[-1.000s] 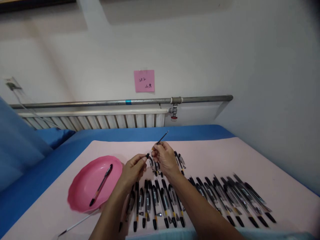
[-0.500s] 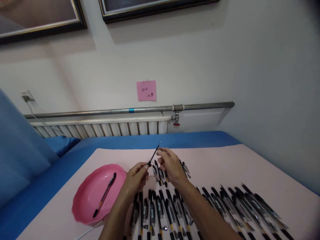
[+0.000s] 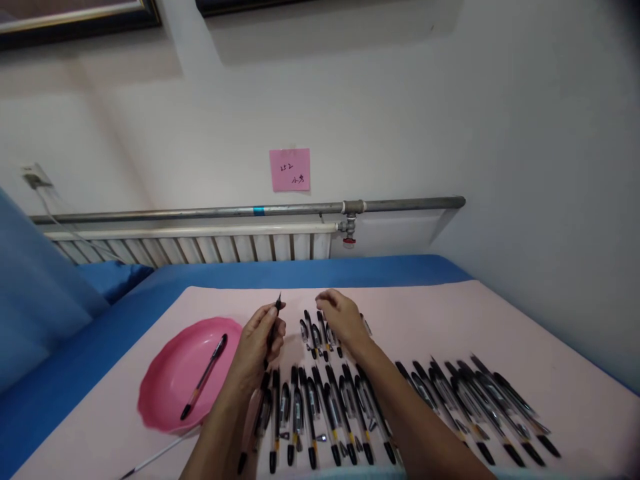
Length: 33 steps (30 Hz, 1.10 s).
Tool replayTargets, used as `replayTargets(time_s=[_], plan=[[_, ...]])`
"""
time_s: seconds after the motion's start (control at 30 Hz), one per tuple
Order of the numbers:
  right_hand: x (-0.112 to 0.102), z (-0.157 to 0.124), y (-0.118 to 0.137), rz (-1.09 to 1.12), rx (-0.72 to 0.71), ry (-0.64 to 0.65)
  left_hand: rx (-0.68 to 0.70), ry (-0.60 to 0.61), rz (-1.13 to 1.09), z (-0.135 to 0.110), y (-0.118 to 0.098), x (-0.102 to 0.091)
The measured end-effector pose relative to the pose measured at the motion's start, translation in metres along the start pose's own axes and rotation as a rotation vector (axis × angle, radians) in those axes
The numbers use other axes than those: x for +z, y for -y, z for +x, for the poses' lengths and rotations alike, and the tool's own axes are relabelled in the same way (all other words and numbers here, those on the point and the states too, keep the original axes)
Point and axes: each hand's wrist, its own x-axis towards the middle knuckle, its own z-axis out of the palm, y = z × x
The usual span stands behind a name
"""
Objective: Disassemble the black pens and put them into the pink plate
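My left hand (image 3: 259, 337) is closed around a dark, capless pen (image 3: 278, 305), its pointed end up and its lower part mostly hidden by the fingers. My right hand (image 3: 343, 319) is held just to the right, thumb and fingers pinched together; anything between them is too small to make out. Below it lies a small group of pen parts (image 3: 316, 333), black grips and clear caps, partly covered by that hand. Nearer me runs a row of black-ended pen barrels (image 3: 310, 427) with loose caps and small metal tips among them.
A pink bowl (image 3: 147, 393) at left holds one capped pen (image 3: 204, 377). More barrels and caps (image 3: 475, 407) lie at right on the pink sheet (image 3: 420, 313). A white stick-like thing (image 3: 160, 457) lies before the bowl. Behind the blue surface (image 3: 300, 270) are a radiator (image 3: 240, 248) and pipe (image 3: 200, 215).
The long thin refill that stuck out of the left hand's pen no longer shows; only a short point does. My left hand has turned the pen more upright, and the hands are farther apart.
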Motion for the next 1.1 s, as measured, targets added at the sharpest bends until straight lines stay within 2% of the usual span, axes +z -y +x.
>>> replayTargets(time_s=[0.1, 0.2, 0.5, 0.73, 0.93, 1.1], plan=[[0.001, -0.003, -0.004, -0.461, -0.102, 0.154, -0.004, -0.009, -0.004, 0.000, 0.000, 0.000], [0.003, -0.006, -0.005, -0.674, -0.134, 0.258, -0.022, -0.015, -0.013, 0.000, 0.001, -0.001], [0.015, -0.016, -0.005, -0.875, -0.151, 0.410, -0.014, -0.034, -0.013, 0.003, 0.005, -0.004], [0.031, -0.030, 0.001, -1.006, -0.155, 0.463, -0.020, -0.038, 0.009, 0.005, 0.009, -0.007], [0.035, -0.036, 0.009, -1.053, -0.161, 0.532, -0.018, -0.041, 0.024, 0.006, 0.009, -0.007], [0.039, -0.039, 0.005, -1.042, -0.168, 0.551, -0.022, -0.036, 0.036, 0.004, 0.009, -0.005]])
